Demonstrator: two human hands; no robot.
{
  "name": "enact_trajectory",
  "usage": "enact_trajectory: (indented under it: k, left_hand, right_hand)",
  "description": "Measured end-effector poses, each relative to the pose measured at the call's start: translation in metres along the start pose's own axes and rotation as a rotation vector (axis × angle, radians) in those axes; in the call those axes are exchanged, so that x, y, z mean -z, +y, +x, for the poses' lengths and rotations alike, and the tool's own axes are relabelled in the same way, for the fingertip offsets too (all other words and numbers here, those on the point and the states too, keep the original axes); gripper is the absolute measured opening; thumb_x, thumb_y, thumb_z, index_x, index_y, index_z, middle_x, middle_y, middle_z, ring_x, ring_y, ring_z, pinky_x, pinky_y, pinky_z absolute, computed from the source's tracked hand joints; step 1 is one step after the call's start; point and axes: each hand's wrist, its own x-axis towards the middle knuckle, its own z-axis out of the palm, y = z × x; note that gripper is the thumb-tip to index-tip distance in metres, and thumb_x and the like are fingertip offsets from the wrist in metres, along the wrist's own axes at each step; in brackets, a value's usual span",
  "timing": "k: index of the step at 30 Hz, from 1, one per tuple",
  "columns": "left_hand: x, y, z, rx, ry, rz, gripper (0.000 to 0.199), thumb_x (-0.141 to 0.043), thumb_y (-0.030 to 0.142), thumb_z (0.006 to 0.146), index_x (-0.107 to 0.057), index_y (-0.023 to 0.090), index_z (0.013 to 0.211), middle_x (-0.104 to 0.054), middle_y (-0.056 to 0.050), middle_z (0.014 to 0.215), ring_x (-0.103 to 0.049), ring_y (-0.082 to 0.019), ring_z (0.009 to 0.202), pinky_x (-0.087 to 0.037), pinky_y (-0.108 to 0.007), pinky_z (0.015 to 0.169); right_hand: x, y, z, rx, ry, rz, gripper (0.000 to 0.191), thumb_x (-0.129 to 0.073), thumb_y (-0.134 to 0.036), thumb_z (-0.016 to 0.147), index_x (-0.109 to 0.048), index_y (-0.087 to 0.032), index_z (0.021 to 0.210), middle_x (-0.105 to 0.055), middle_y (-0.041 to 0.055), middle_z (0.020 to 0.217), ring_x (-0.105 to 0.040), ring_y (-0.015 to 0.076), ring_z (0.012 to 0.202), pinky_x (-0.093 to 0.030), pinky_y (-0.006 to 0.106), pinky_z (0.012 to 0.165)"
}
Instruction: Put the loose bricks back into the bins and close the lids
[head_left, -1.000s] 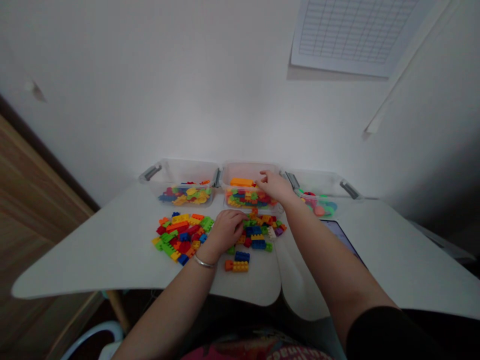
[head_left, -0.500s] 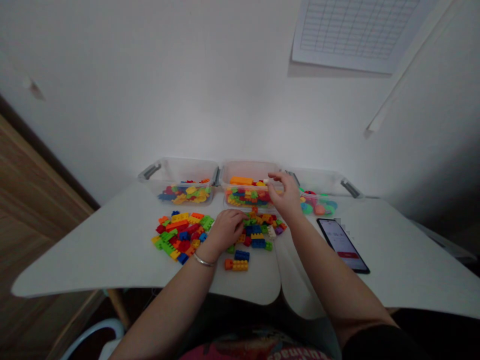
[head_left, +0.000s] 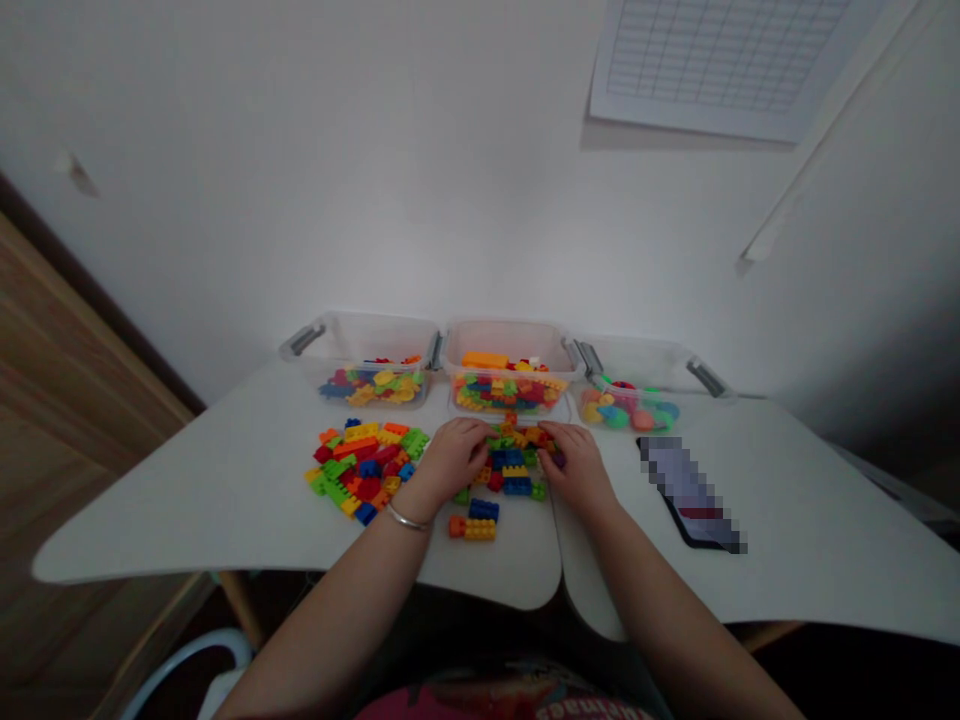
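Many blocks (head_left: 510,459) look studded, multicol., e.g. blu, ylw.

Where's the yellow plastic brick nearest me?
Head view, centre: the yellow brick lies right of an orange plastic piece, nearer you than a blue plastic brick.

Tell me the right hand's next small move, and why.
I'd probably have the right hand pinch a piece from the brick pile between the hands. Its thumb and fingers curl over the pile's right edge, though whether they already grip anything can't be told. The left hand is at the pile's left side, and the open middle bin behind holds similar pieces.
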Motion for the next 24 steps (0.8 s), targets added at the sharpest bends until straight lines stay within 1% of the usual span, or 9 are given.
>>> enact_trajectory:
  k: [7,12,17,24]
  left_hand:
    - [-0.001,0.0,0.0,-0.004,0.006,-0.011,0.026,-0.055,0.01,0.085,-0.07,0.02,0.103,-0.074,-0.008,0.104,-0.066,-0.022,0.101,-0.053,-0.042,0.095]
    - [0.001,0.003,-0.001,-0.008,0.013,0.001,0.025,-0.054,0.011,0.087,-0.07,0.02,0.104,-0.073,-0.008,0.105,-0.066,-0.023,0.101,-0.053,-0.042,0.095]
    - [0.002,0.009,0.0,-0.001,-0.002,0.049,0.022,-0.053,0.014,0.091,-0.069,0.019,0.104,-0.073,-0.009,0.106,-0.065,-0.023,0.101,-0.053,-0.041,0.094]
    - [0.003,0.015,0.0,-0.02,-0.018,0.11,0.021,-0.053,0.016,0.092,-0.069,0.019,0.104,-0.072,-0.009,0.106,-0.065,-0.023,0.1,-0.053,-0.041,0.093]
  right_hand:
    - [-0.013,0.001,0.001,-0.009,-0.034,0.075,0.036,-0.054,-0.023,0.089,-0.068,-0.022,0.121,-0.072,0.01,0.117,-0.059,0.0273,0.111,-0.046,0.048,0.102]
    - [-0.011,0.005,0.0,-0.057,-0.046,0.096,0.036,-0.055,-0.021,0.086,-0.07,-0.024,0.118,-0.072,0.0087,0.116,-0.06,0.0278,0.11,-0.044,0.049,0.102]
    - [-0.01,0.01,-0.001,-0.081,-0.023,0.108,0.032,-0.057,-0.019,0.084,-0.072,-0.022,0.112,-0.073,0.0088,0.111,-0.06,0.0263,0.108,-0.044,0.046,0.102]
    - [-0.01,0.01,-0.002,-0.119,0.015,0.115,0.026,-0.058,-0.021,0.086,-0.073,-0.022,0.106,-0.074,0.0092,0.105,-0.061,0.0269,0.103,-0.047,0.045,0.097]
